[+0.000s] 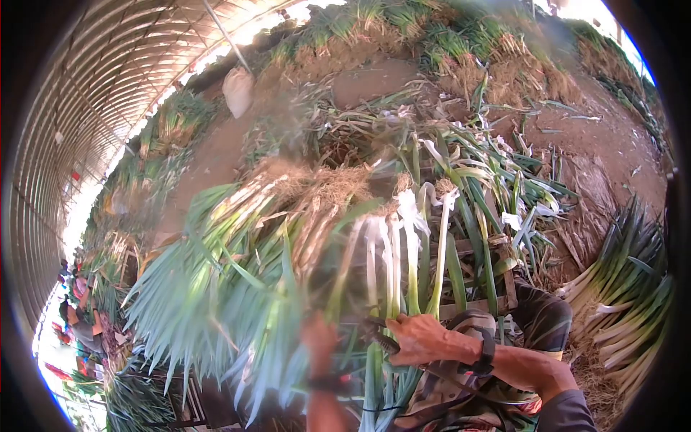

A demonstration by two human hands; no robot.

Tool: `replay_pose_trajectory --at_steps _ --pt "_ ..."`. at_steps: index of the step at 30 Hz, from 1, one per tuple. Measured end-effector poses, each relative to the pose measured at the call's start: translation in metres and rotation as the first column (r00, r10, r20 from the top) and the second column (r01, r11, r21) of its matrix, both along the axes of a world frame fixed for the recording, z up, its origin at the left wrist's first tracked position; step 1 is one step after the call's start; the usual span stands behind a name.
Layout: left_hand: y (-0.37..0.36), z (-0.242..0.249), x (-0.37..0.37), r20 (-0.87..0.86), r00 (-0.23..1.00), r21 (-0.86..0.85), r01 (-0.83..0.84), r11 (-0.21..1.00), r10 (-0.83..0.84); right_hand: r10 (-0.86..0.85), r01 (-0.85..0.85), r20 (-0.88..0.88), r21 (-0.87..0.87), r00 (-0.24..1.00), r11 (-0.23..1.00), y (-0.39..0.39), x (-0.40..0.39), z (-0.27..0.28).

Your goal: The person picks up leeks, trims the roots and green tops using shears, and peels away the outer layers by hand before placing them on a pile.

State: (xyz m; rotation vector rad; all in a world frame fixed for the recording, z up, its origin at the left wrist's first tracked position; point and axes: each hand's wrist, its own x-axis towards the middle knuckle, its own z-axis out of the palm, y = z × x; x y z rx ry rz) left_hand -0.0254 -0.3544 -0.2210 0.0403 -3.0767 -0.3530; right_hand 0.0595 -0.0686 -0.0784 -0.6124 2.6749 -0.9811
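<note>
My right hand (417, 338) is closed around the green stems of several peeled leeks (412, 252), whose white ends and roots point away from me. A dark curved object (380, 335), too unclear to name, lies against its fingers. My left hand (319, 338) is smeared by motion at the lower middle, beside the leek stems and over the long leaves; its fingers cannot be made out. To the left lies a large heap of unpeeled leeks (252, 237) with brown roots and spread green leaves.
Stripped leaves (475, 165) are piled beyond my hands. Cleaned leeks (633, 302) lie at the right. More leek bundles (461, 50) stand at the back. A pale bag (238, 91) hangs on a pole. People (86, 327) are at the far left.
</note>
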Motion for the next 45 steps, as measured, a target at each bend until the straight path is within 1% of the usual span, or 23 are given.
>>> replay_pose_trajectory --at_steps 1,2,4,8,10,13,14,16,17,20,22,23,25,28,29,32,35,38,40,42,44,45 --pt "0.002 0.002 -0.003 0.009 1.000 -0.043 0.013 0.999 -0.013 -0.005 0.005 -0.001 0.007 1.000 1.000 -0.001 0.002 0.000" --pt "0.005 0.006 -0.005 0.019 0.999 -0.086 0.030 0.996 -0.028 0.008 -0.007 0.050 -0.005 0.999 1.000 -0.001 0.006 0.000" --pt "0.013 0.012 -0.008 0.027 0.999 -0.099 0.023 0.995 -0.020 0.033 -0.029 0.152 -0.033 0.988 0.999 -0.004 0.013 -0.001" --pt "0.024 0.014 -0.007 0.035 0.999 -0.132 0.030 0.991 -0.026 0.069 -0.070 0.162 -0.003 0.984 0.998 -0.007 0.025 -0.002" --pt "0.027 0.011 -0.005 -0.005 0.999 -0.154 0.035 0.988 -0.036 0.067 -0.065 0.150 -0.016 0.986 0.998 -0.008 0.027 0.007" --pt "0.030 0.010 -0.003 -0.018 0.996 -0.172 0.078 0.982 -0.083 0.059 -0.067 0.164 0.047 0.985 0.997 -0.006 0.016 0.004" --pt "0.030 0.011 -0.003 -0.016 0.995 -0.176 0.097 0.980 -0.102 0.037 -0.042 0.148 0.032 0.988 0.999 -0.006 0.014 0.002" --pt "0.029 0.013 -0.001 -0.014 0.989 -0.123 0.147 0.981 -0.150 -0.007 0.007 0.121 0.003 0.993 1.000 -0.003 0.014 -0.001" --pt "0.030 0.014 -0.001 -0.015 0.984 -0.095 0.173 0.980 -0.176 -0.013 0.012 0.104 0.015 0.994 1.000 -0.001 0.013 0.000" --pt "0.031 0.017 0.000 0.006 0.982 -0.071 0.187 0.980 -0.187 -0.042 0.040 0.058 0.034 0.997 0.999 0.002 0.008 0.000" --pt "0.026 0.009 -0.001 0.036 0.981 -0.046 0.193 0.980 -0.192 -0.077 0.076 0.031 0.030 0.997 0.997 0.003 0.004 -0.006" --pt "0.025 0.003 -0.002 0.051 0.980 -0.033 0.197 0.980 -0.195 -0.081 0.080 0.050 0.032 0.995 0.996 0.004 0.000 -0.010" --pt "0.025 -0.009 -0.001 0.054 0.984 -0.036 0.169 0.985 -0.167 -0.095 0.093 0.087 0.034 0.992 0.995 0.007 -0.010 -0.018" --pt "0.036 0.003 0.002 0.104 0.986 -0.060 0.139 0.989 -0.132 -0.181 0.180 0.025 0.048 0.983 0.982 0.009 -0.028 -0.035" --pt "0.041 0.012 0.004 0.127 0.985 -0.071 0.129 0.989 -0.119 -0.185 0.184 0.039 0.023 0.982 0.983 0.011 -0.033 -0.029" --pt "0.053 0.031 0.007 0.201 0.974 -0.104 0.126 0.987 -0.103 -0.285 0.287 0.059 -0.028 0.957 0.957 0.013 -0.046 -0.014" --pt "0.063 0.047 0.009 0.227 0.970 -0.092 0.115 0.989 -0.091 -0.313 0.314 -0.070 0.004 0.947 0.950 0.015 -0.059 -0.022" --pt "0.064 0.043 0.007 0.223 0.971 -0.114 0.108 0.988 -0.080 -0.368 0.370 -0.079 0.019 0.927 0.929 0.016 -0.080 -0.036" --pt "0.065 0.043 0.007 0.243 0.968 -0.092 0.090 0.992 -0.065 -0.395 0.396 -0.086 0.003 0.915 0.918 0.017 -0.091 -0.042" --pt "0.065 0.046 0.005 0.264 0.962 -0.060 0.081 0.995 -0.063 -0.404 0.405 -0.056 0.015 0.913 0.914 0.020 -0.105 -0.042" --pt "0.064 0.049 0.004 0.289 0.955 -0.017 0.078 0.997 -0.070 -0.392 0.391 0.013 0.055 0.920 0.919 0.025 -0.117 -0.035" --pt "0.061 0.045 0.004 0.270 0.959 -0.006 0.087 0.996 -0.082 -0.380 0.377 0.067 0.053 0.923 0.925 0.028 -0.118 -0.029"
